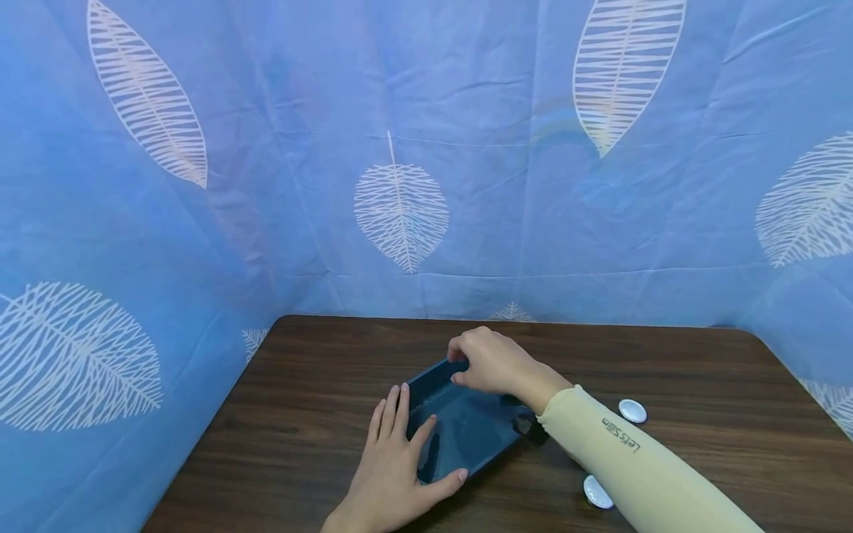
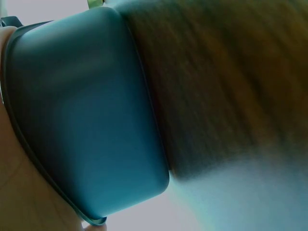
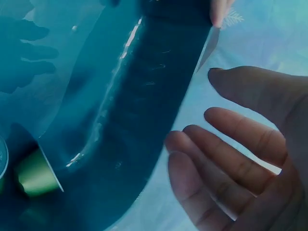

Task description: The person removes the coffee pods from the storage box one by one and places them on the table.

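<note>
A dark blue tray (image 1: 460, 429) with raised walls sits on the wooden table, turned at an angle. My left hand (image 1: 400, 451) rests at its near-left rim with fingers straight and spread. Beside that hand, the tray's outer wall (image 2: 91, 115) fills much of the left wrist view. My right hand (image 1: 489, 363) reaches over the tray to its far rim. Its fingers (image 3: 221, 168) are loosely bent right at the rim, the thumb apart from them, in the right wrist view. Inside the tray lies a green coffee capsule (image 3: 36, 175) on its side.
To the right of the tray, two white-topped round pieces, one farther off (image 1: 633, 411) and one nearer (image 1: 597, 491), lie on the table (image 1: 300, 414). The nearer one is partly behind the right sleeve (image 1: 640, 459). A blue leaf-print cloth (image 1: 300, 148) hangs behind and at the sides.
</note>
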The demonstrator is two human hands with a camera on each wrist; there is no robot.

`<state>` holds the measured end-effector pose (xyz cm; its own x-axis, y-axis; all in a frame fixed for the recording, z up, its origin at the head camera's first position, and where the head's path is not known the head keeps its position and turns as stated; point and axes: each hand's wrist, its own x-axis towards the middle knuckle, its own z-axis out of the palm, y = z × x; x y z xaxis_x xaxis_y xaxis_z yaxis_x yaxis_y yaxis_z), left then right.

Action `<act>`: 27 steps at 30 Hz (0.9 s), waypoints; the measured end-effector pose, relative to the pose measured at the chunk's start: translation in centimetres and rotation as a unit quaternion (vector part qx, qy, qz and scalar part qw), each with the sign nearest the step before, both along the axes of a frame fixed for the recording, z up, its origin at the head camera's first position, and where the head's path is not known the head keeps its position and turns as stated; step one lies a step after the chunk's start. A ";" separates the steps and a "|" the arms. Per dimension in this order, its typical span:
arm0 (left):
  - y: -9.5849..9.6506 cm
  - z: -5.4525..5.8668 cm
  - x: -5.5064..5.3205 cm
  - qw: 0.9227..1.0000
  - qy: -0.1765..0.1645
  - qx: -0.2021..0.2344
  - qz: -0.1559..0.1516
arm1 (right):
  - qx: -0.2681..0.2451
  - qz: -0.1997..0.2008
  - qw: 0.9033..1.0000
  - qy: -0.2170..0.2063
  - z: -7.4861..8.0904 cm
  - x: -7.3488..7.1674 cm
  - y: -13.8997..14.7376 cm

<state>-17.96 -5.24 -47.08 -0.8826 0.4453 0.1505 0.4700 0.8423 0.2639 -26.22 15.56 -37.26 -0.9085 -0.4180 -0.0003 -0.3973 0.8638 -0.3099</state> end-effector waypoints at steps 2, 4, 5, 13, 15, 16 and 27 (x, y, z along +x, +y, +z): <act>0.0 0.0 0.0 1.000 0.000 -0.001 0.001 | 0.004 -0.008 1.000 -0.010 -0.1 -0.3 -0.1; 0.0 0.0 0.0 1.000 0.005 -0.007 0.003 | 0.007 -0.017 1.000 -0.016 -0.2 -0.6 -0.2; 0.0 0.0 0.0 1.000 0.009 -0.009 0.005 | 0.007 -0.022 1.000 -0.017 -0.3 -0.8 -0.3; 0.0 -0.2 -0.2 1.000 0.017 -0.016 0.004 | 0.032 -0.041 0.998 -0.031 -1.3 -1.4 -0.6; 0.0 -0.2 -0.2 1.000 0.018 -0.016 0.004 | 0.036 -0.040 0.998 -0.041 -1.7 -1.3 -0.7; 0.0 -0.2 -0.2 1.000 0.020 -0.015 0.004 | 0.037 -0.041 0.997 -0.048 -1.8 -1.2 -0.7; 0.0 -0.1 -0.1 0.999 0.032 -0.017 0.004 | 0.060 -0.044 0.992 -0.103 -2.9 -0.9 -0.8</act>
